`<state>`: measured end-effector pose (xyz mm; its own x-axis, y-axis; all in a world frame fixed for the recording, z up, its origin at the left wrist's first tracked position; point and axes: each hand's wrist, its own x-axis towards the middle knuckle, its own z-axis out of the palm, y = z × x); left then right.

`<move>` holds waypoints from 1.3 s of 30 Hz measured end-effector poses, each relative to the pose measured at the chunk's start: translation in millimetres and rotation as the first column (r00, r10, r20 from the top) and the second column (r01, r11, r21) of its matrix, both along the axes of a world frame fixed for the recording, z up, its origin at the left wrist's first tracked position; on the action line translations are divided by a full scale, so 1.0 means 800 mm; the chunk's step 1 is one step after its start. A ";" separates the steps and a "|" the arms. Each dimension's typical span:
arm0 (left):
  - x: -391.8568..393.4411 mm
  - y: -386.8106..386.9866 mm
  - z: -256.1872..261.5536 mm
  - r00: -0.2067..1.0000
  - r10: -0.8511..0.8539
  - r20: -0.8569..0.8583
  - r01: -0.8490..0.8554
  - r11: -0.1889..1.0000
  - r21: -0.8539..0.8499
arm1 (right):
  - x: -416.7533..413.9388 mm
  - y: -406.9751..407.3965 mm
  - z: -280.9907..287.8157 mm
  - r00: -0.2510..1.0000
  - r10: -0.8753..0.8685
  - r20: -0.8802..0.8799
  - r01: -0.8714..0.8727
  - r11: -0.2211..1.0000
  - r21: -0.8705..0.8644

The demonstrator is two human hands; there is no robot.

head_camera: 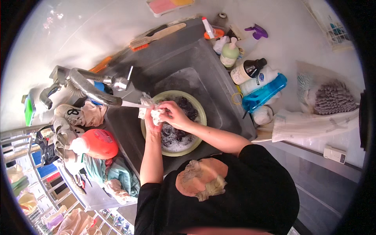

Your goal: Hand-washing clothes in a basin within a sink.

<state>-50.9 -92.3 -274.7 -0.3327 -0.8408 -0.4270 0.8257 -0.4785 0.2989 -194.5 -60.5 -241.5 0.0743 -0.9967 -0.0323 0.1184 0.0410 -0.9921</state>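
Observation:
A crumpled white wet cloth point(158, 115) is gripped between my left hand point(150, 121) and my right hand point(175, 115). Both hands are above the near-left part of a pale green basin point(203, 117). Water streams from the metal faucet point(97, 95) onto the cloth and my left hand. Inside the basin, dark fabric point(173, 136) lies in sudsy water. The basin stands in a grey sink point(223, 97), with foam on the sink floor behind it. Part of the cloth is hidden by my fingers.
A red detergent bottle point(101, 144), a cap point(69, 115) and teal cloth point(123, 176) crowd the left ledge. Along the right ledge are a green pump bottle point(229, 54), a dark bottle point(248, 70) and a blue bottle point(264, 92). A wooden-handled brush point(158, 35) lies on the back rim.

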 end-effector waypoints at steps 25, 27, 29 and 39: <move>-0.025 0.050 0.142 0.554 0.124 -0.823 0.192 0.943 0.271 | -0.019 -0.124 0.044 0.902 -0.114 -0.416 -0.319 0.470 -0.823; -0.005 0.042 0.147 0.672 0.004 -0.741 0.238 0.946 0.221 | -0.027 -0.149 0.062 0.876 -0.179 -0.449 -0.379 0.320 -0.868; 0.016 0.030 0.145 0.753 -0.060 -0.655 0.263 0.940 0.216 | -0.026 -0.164 0.070 0.785 -0.252 -0.565 -0.586 -0.009 -0.810; 0.023 -0.056 0.054 -0.675 0.280 0.683 0.624 0.710 0.326 | 0.020 -0.105 0.016 0.416 0.290 -0.862 -0.398 0.910 0.114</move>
<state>-32.6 -137.3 -231.2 -0.1325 -0.9659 -0.2225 -0.9736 0.0847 0.2121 -178.7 -144.7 -229.1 0.4014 -0.8951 -0.1940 -0.7780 -0.2214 -0.5880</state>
